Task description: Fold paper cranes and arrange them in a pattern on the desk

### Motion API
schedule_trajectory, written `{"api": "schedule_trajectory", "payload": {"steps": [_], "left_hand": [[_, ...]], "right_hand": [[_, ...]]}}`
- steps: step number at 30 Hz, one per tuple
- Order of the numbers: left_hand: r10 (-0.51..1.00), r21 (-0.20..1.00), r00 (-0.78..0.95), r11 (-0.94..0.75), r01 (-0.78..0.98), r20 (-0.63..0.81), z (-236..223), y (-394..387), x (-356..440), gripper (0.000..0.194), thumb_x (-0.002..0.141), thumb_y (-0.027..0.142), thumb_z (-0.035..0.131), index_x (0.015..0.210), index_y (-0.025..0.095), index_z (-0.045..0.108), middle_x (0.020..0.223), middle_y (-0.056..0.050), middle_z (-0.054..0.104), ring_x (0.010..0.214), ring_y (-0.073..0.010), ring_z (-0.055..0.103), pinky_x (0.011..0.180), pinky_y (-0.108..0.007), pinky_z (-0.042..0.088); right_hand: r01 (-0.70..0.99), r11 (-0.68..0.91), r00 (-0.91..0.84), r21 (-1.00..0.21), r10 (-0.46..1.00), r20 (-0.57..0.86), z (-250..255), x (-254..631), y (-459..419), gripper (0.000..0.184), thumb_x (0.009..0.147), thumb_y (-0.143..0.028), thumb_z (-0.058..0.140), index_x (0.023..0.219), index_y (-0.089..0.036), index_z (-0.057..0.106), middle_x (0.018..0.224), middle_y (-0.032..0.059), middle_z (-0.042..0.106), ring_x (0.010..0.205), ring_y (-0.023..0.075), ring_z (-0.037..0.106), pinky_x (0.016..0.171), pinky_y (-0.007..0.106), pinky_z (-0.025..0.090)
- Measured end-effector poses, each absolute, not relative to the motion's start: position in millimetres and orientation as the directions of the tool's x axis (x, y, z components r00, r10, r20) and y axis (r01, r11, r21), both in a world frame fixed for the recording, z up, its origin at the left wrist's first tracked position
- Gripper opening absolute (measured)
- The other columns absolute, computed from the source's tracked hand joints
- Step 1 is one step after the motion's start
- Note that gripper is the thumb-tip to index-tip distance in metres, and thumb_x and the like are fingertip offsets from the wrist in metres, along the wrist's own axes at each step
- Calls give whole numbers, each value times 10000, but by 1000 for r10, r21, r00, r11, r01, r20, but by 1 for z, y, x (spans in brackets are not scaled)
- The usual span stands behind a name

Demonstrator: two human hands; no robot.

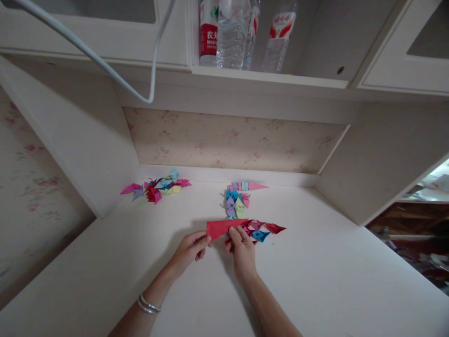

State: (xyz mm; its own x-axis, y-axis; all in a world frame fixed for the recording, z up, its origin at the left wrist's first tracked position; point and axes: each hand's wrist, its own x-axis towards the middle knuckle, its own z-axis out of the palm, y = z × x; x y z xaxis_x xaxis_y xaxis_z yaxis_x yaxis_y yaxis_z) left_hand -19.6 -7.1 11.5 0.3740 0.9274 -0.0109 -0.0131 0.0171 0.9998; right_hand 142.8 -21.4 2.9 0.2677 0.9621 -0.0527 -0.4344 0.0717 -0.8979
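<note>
A folded piece of red paper (pixel 222 228), long and tapering to the right, is held above the white desk (pixel 196 299). My left hand (pixel 191 250) pinches its wide left end between thumb and fingers. Farther right along the same paper, my right hand (pixel 242 248) grips it, thumb and fingers closed. Just behind and right of that hand lie red, pink and blue folded paper pieces (pixel 261 235), partly hidden by it. More folded pieces in blue, purple, green and pink (pixel 235 202) form a cluster beyond the red paper.
Against the back left lies a pile of colourful folded paper pieces (pixel 157 187). A pink pointed paper piece (pixel 256 186) rests near the back wall. Overhead, a shelf (pixel 273 78) holds plastic bottles (pixel 233 35), and a white bent rod (pixel 105 68) hangs in front of the cabinet.
</note>
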Motion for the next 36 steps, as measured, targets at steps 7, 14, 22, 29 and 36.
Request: {"api": "schedule_trajectory", "payload": {"steps": [7,14,22,29,36], "left_hand": [[973,999,230,-3,37,-5,7,-1,-21,357,814,479,555,701,141,585,456,60,384,420,-66,305,414,-193,219],[977,999,212,-35,36,27,5,0,-22,362,824,476,545,708,138,599,454,66,355,429,-66,279,425,-198,210],[991,991,108,-88,106,76,8,-2,-19,360,809,462,570,693,130,645,459,59,350,454,-70,293,445,-200,205],[992,984,66,-119,132,111,3,-2,-14,374,804,482,570,720,132,671,472,50,369,463,-78,322,452,-202,225],[994,998,90,-59,-15,61,6,-2,-16,353,795,470,590,767,127,664,666,-3,547,434,-43,296,413,-202,186]], "right_hand": [[-414,73,280,-907,959,-50,-2,141,-22,281,756,-427,679,754,-166,575,539,-45,542,367,63,413,367,189,275],[-379,62,294,-923,954,-56,0,141,-23,304,759,-452,664,723,-164,574,529,-44,533,369,62,406,371,192,278],[-251,64,358,-966,933,-31,2,144,-23,335,742,-475,663,696,-147,612,548,-14,557,397,68,394,377,195,276],[-189,108,420,-976,907,19,2,143,-23,333,774,-465,644,673,-149,605,500,-23,524,409,74,395,391,199,275],[-418,69,219,-906,975,-27,0,137,-22,271,756,-424,689,771,-168,600,578,-46,534,384,53,385,378,196,250]]}}
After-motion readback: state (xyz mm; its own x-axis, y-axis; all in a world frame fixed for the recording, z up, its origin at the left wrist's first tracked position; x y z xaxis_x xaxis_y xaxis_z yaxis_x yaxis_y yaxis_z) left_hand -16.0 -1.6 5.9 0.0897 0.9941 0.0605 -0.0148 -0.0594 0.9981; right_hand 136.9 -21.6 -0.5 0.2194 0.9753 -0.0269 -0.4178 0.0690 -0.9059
